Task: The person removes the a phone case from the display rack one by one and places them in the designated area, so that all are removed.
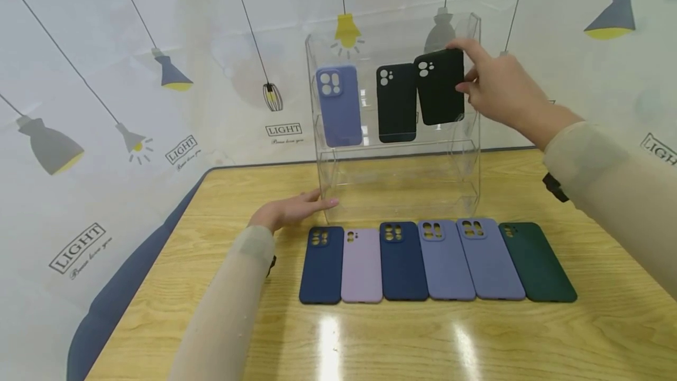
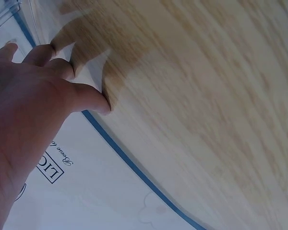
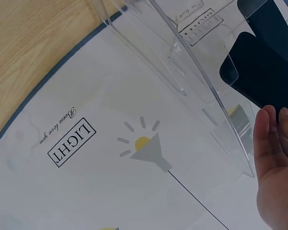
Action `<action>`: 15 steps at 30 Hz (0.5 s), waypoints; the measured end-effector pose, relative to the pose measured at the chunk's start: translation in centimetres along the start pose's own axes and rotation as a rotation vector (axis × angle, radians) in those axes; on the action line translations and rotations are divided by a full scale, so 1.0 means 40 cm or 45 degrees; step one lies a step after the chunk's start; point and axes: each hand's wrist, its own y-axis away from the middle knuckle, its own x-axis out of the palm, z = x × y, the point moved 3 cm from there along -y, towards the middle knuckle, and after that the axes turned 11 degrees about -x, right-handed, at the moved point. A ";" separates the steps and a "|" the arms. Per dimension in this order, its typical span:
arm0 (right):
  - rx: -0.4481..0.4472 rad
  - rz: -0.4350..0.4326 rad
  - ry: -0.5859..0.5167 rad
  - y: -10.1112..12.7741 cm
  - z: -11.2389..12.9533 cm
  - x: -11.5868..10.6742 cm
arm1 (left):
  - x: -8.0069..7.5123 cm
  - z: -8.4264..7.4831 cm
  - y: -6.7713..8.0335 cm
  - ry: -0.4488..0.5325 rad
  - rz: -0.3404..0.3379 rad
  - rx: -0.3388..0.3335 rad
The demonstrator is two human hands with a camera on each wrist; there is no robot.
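We are holding a black soft-looking phone case (image 1: 440, 86) up at the top tier of the clear acrylic display stand (image 1: 471, 151) with our right hand (image 1: 494, 90), fingers and thumb pinching its right edge, and it is hanging tilted, overlapping a second black phone case (image 1: 395, 103) that is standing on that tier. Further left on the same tier a lavender-blue phone case (image 1: 339, 107) is leaning upright. Our left hand (image 1: 288, 211) is resting flat and relaxed on the light wooden counter (image 1: 476, 340), fingertips touching the stand's lower left corner, gripping nothing. In front of the stand, six more cases are lying in a row (image 1: 436, 260), navy, lilac, navy, two periwinkle, and dark green, side by side and touching. We are judging the held case light, matte and bendy, probably silicone, so we reckon a pinch along the long edge suits it best, away from the thin camera cut-outs.
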 end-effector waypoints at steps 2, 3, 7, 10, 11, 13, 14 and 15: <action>-0.013 -0.041 0.001 0.003 0.003 -0.011 | 0.001 0.001 0.000 0.000 0.000 -0.007; -0.014 -0.061 0.001 0.004 0.005 -0.017 | 0.001 0.001 0.000 -0.002 -0.001 -0.008; -0.002 -0.133 -0.026 0.009 0.013 -0.042 | 0.002 0.002 -0.002 -0.005 -0.002 -0.010; 0.027 -0.172 -0.064 0.015 0.020 -0.059 | 0.002 0.002 -0.003 -0.005 0.000 -0.011; 0.040 -0.183 -0.084 0.018 0.023 -0.064 | 0.002 0.002 -0.002 -0.007 0.001 -0.008; 0.062 -0.199 -0.120 0.024 0.027 -0.072 | 0.003 0.000 -0.002 -0.014 0.002 0.001; 0.070 -0.203 -0.136 0.028 0.029 -0.074 | 0.002 0.000 -0.002 -0.014 0.001 0.001; 0.076 -0.204 -0.150 0.032 0.030 -0.075 | 0.002 0.000 -0.002 -0.015 0.000 0.002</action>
